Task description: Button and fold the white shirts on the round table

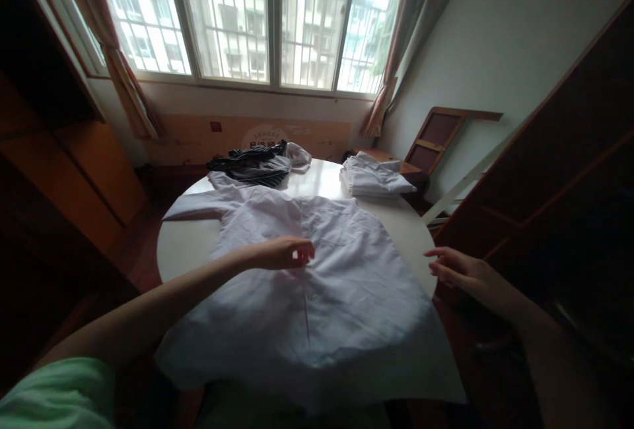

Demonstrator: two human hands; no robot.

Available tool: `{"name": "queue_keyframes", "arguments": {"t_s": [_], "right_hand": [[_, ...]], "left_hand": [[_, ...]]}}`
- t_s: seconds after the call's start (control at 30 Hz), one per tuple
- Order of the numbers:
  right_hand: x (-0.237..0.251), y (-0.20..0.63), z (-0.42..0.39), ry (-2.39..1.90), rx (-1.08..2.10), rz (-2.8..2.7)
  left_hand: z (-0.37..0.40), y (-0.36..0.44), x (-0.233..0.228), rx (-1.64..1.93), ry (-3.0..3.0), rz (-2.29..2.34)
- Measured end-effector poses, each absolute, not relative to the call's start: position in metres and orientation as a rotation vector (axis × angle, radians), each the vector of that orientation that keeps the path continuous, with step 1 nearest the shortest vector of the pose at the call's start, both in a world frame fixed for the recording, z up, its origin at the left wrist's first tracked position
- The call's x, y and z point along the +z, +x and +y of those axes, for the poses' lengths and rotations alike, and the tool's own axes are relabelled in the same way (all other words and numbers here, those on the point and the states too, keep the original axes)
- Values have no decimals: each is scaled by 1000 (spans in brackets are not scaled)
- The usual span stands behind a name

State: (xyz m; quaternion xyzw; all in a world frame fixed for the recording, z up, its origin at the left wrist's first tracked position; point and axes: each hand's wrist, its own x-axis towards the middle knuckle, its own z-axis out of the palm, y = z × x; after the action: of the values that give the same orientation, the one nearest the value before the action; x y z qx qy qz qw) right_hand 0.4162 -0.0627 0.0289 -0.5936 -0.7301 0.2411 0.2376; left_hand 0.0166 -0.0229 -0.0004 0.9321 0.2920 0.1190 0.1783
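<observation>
A white button-front shirt [347, 284] lies spread on the round white table [185, 251], its hem hanging over the near edge. One sleeve reaches out to the left; the other cannot be made out. Over the middle of the shirt front, my left hand [290, 253] has its fingers curled down in a pinch at the button strip, where creases gather. My right hand [458, 274] is off to the right, just past the table edge and apart from the shirt. Its fingers are loosely bent and apart, with nothing in them.
A pile of folded white clothes [376, 177] sits at the table's back right. Toward the back left lies a heap of dark striped clothing [252, 164]. A wooden chair-like frame [433, 138] leans by the right wall, and a barred window [272, 20] is ahead.
</observation>
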Motion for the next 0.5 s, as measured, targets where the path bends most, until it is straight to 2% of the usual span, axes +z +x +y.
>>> {"name": "queue_keyframes", "arguments": {"t_s": [0.17, 0.3, 0.5], "right_hand": [[28, 393, 16, -1613, 546, -1930], [17, 363, 69, -1644, 890, -1700], [6, 318, 96, -1426, 1344, -1640]], "left_hand": [[44, -48, 10, 577, 2752, 1525], [93, -105, 5, 514, 2602, 2007], [112, -131, -4, 133, 2389, 2091]]}}
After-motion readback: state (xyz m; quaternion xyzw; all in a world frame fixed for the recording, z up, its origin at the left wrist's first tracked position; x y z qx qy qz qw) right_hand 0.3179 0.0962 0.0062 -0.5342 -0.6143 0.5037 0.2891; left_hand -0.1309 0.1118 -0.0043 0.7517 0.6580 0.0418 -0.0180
